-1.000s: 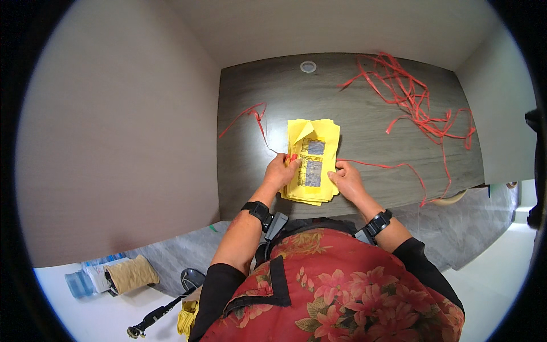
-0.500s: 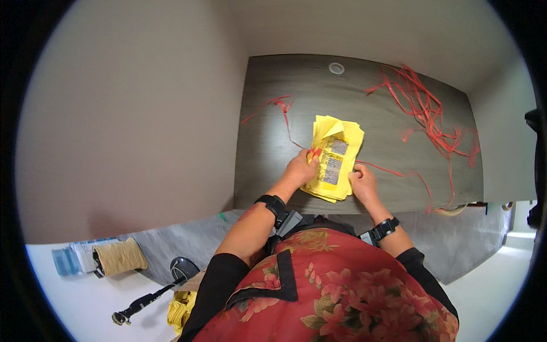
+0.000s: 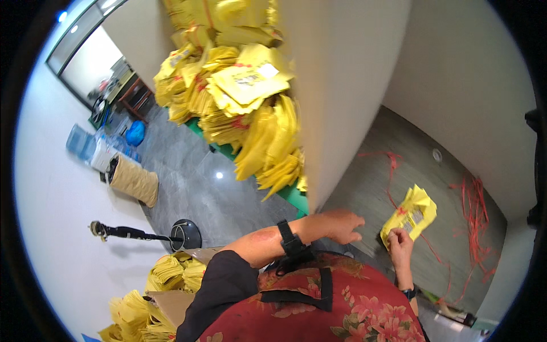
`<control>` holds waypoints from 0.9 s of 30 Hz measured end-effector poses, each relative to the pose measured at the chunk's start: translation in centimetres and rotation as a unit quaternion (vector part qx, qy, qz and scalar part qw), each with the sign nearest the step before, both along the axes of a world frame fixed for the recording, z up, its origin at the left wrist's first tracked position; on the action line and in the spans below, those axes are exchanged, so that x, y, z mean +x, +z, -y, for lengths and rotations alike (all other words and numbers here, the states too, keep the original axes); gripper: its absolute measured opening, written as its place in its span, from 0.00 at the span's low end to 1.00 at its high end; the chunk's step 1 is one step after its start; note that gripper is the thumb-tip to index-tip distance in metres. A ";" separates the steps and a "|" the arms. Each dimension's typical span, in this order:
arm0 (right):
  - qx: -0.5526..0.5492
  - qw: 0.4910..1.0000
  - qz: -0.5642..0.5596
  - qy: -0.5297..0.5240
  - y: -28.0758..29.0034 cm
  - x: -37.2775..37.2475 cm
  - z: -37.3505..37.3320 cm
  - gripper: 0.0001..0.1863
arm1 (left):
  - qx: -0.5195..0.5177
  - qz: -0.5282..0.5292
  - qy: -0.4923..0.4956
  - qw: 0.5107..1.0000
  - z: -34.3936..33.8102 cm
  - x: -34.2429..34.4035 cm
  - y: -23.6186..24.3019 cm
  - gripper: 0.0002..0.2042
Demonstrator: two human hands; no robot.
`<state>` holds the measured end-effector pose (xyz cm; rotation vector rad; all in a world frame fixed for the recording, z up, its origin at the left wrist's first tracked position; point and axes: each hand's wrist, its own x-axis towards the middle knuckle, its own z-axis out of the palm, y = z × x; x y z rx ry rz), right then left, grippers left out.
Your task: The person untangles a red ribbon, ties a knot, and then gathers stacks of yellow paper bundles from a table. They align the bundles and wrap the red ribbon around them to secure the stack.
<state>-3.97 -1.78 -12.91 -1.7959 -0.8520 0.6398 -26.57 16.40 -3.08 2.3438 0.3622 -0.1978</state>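
On the dark wood-grain desk (image 3: pixel 364 188) lies a stack of flat yellow paper bags (image 3: pixel 424 202) with a grey printed patch, and red plastic string (image 3: pixel 393 162) crosses it and trails off on both sides. My right hand (image 3: pixel 401 245) is at the stack's near end, fingers curled closed against it; the exact grip is partly hidden. Away from the stack, by the near left corner of the desk, my left hand (image 3: pixel 345 225) is slightly blurred. It holds nothing, and its thumb and fingers are apart.
Loose red strings (image 3: pixel 476 216) lie at the desk's right. A tall beige partition (image 3: pixel 342 85) bounds its left. Beyond it, yellow bag bundles (image 3: pixel 228 108) are heaped on a green base. A black stand (image 3: pixel 186 235), brown sack (image 3: pixel 134 181) and cartoned yellow bags (image 3: pixel 171 273) are at left.
My view has swung left, bringing the heaped bundles into sight. My left hand has let go of the stack and moved away from it; my right hand has come onto its near end.
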 end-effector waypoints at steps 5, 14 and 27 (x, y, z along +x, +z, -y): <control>-0.019 0.994 -0.064 0.090 1.7 -4.2 -3.2 0.06 | -0.057 0.027 -0.088 0.994 -1.0 -6.8 1.5 0.20; -0.135 0.955 -0.107 0.240 4.9 -6.3 -6.1 0.09 | 0.008 -0.017 0.104 0.994 -3.8 -16.2 7.5 0.12; -0.200 0.892 0.025 0.405 9.3 -11.1 -8.6 0.22 | 0.468 0.093 0.441 0.760 -21.5 -18.3 14.8 0.23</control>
